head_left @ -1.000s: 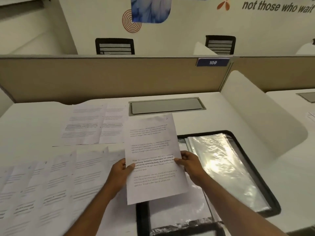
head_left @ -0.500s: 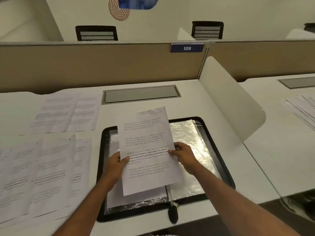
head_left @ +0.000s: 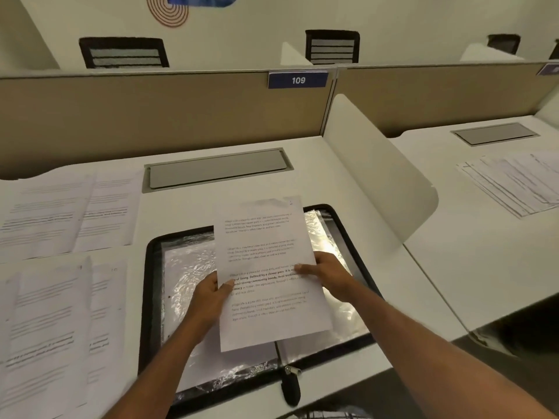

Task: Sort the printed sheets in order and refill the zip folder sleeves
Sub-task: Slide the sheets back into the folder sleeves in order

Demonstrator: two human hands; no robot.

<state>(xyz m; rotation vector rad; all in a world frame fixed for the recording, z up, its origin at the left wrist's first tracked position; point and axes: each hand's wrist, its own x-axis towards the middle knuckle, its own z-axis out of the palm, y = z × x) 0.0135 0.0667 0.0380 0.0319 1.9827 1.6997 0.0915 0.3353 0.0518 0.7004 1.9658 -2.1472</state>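
Observation:
A printed sheet (head_left: 266, 252) with several text paragraphs is held upright in the air over the open zip folder (head_left: 152, 297). My left hand (head_left: 210, 297) pinches its left edge with the thumb on the front. On the sheet's right edge, my right hand (head_left: 328, 275) pinches with its thumb on the print. The black-rimmed folder lies flat on the white desk, and its shiny clear plastic sleeves (head_left: 187, 267) are exposed. A zip pull (head_left: 291, 385) hangs off the folder's near edge.
Overlapping printed sheets (head_left: 54, 328) lie at the near left, and more sheets (head_left: 69, 210) lie at the far left. A grey cable hatch (head_left: 217, 169) sits behind the folder. A white divider (head_left: 375, 164) separates the neighbouring desk, which carries another paper stack (head_left: 514, 182).
The view swung right and down, so the folder now sits centred under the sheet. Both hands keep the same hold on the sheet, which stays over the folder's sleeves.

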